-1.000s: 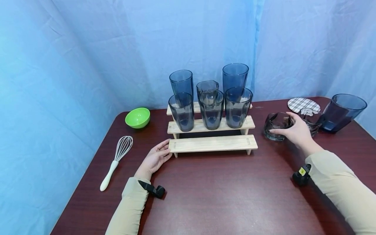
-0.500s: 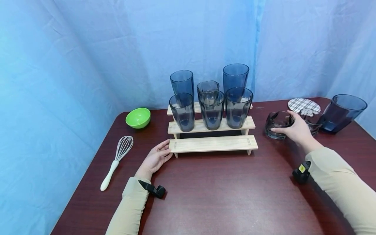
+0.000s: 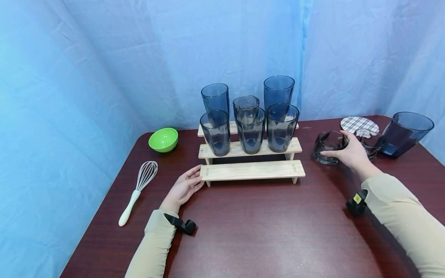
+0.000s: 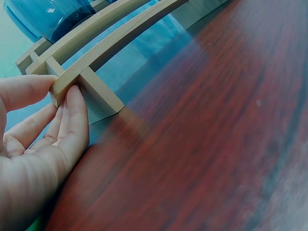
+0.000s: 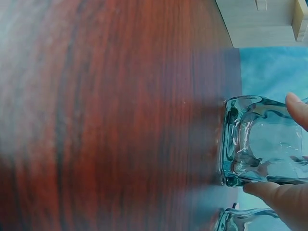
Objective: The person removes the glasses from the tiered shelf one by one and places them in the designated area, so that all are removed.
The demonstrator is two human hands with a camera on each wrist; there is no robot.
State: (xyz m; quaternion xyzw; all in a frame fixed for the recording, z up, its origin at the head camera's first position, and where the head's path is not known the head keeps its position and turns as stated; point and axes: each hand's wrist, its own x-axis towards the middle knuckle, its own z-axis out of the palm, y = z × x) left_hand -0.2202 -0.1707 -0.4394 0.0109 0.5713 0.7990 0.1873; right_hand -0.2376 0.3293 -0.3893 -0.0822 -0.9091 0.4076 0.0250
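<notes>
At the far left of the desk (image 3: 243, 227) lies a whisk (image 3: 135, 197), its pale handle toward the person and its wire loops pointing away. Just beyond it, near the back edge, sits a green bowl (image 3: 163, 146). Next comes the left hand (image 3: 183, 188), whose fingers pinch the left end of the wooden stand (image 3: 252, 171) at its lowest step, thumb above and the other fingers around the end and beneath. The stand rises in three steps toward the blue curtain (image 3: 194, 42). On its middle step stand three grey tumblers (image 3: 251, 137) in a row; behind them, on the top step, are two tall blue glasses (image 3: 278, 90) with a shorter grey glass (image 3: 245, 101) between. Right of the stand and apart from it, the low glass (image 3: 323, 156) is upright; whether its base touches the desk cannot be told. The right hand (image 3: 352, 154) holds it, thumb and fingers on opposite sides. A second low glass (image 3: 371, 148) stands just past that hand, partly hidden, with a checked coaster (image 3: 358, 123) behind it. Farthest right is a large blue glass (image 3: 405, 135).
</notes>
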